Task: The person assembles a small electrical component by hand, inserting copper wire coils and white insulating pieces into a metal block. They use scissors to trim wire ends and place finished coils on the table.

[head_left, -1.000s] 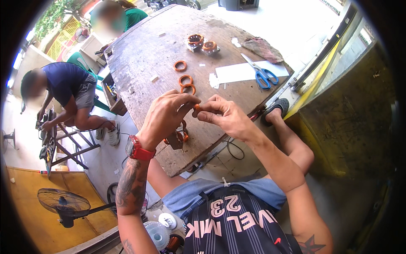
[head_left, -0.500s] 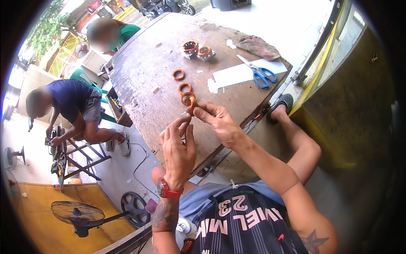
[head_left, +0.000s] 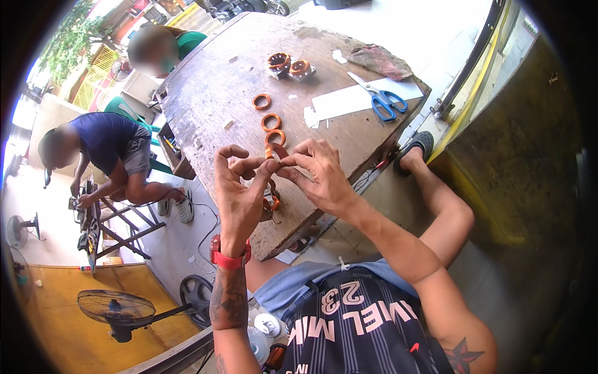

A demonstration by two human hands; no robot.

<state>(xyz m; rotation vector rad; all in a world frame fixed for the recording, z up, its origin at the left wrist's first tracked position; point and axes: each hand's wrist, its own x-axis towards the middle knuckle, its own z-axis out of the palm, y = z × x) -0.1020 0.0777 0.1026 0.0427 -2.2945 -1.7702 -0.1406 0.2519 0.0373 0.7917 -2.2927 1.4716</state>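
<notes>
Both hands meet over the near part of the wooden table, pinching a small copper wire coil [head_left: 276,150] between their fingertips. My left hand [head_left: 240,190] has thumb and forefinger on its lower side, the other fingers curled. My right hand [head_left: 324,177] grips from the right with thumb and fingertips. Just beyond lie three ring-shaped copper coils in a row: a near coil [head_left: 283,137], a middle coil [head_left: 271,128], and a far coil [head_left: 262,108]. Another orange-brown wound piece [head_left: 275,202] shows partly behind my left hand.
Two wound motor stators, a left stator [head_left: 278,70] and a right stator [head_left: 303,72], stand farther back. Blue-handled scissors [head_left: 387,106] lie on white paper [head_left: 336,103], near a rag [head_left: 381,62]. Two people work left of the table [head_left: 205,81]; a fan [head_left: 118,311] stands lower left.
My left hand has risen and turned, its fingers now curled near the coil. The held coil has tilted, and the wound piece behind my left hand has come into view.
</notes>
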